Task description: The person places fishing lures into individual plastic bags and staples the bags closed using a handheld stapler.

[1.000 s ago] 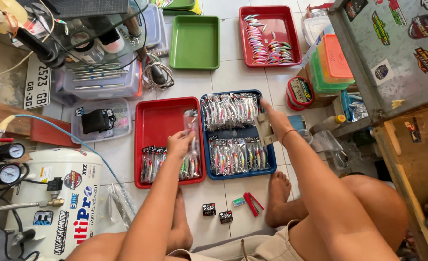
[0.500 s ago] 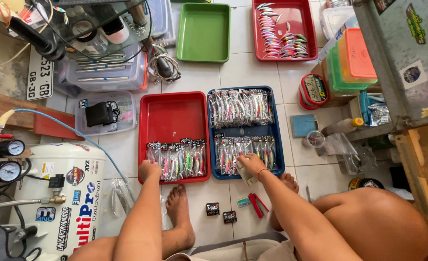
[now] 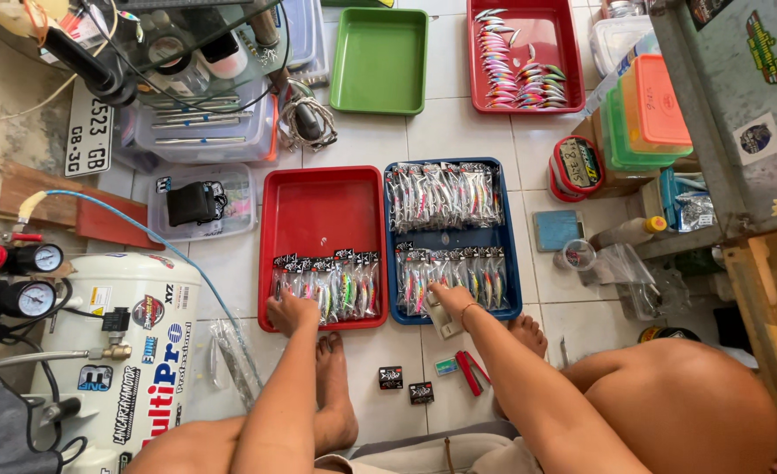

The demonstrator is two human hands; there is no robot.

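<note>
A row of packaged fishing lures (image 3: 327, 285) is laid across the near end of the red tray (image 3: 322, 211), at the middle of the view. The left hand (image 3: 290, 309) is rested on the tray's near rim at 6 o'clock of that row, fingers curled onto the leftmost packets; whether a packet is gripped cannot be told. At 3 o'clock of the red tray, a blue tray (image 3: 508, 254) is set just beside it, filled with two rows of bagged lures (image 3: 445, 197). The right hand (image 3: 450, 300) is placed at the blue tray's near edge, fingers bent over a small pale packet (image 3: 446, 323). On the tiled floor at 6 o'clock, small black boxes (image 3: 391, 377) and a red tool (image 3: 470, 371) are seen. At 12 o'clock, a green tray (image 3: 379, 61) and a second red tray (image 3: 572, 61) with loose lures are placed. At 9 o'clock, a white air compressor (image 3: 121, 351) is seen.
</note>
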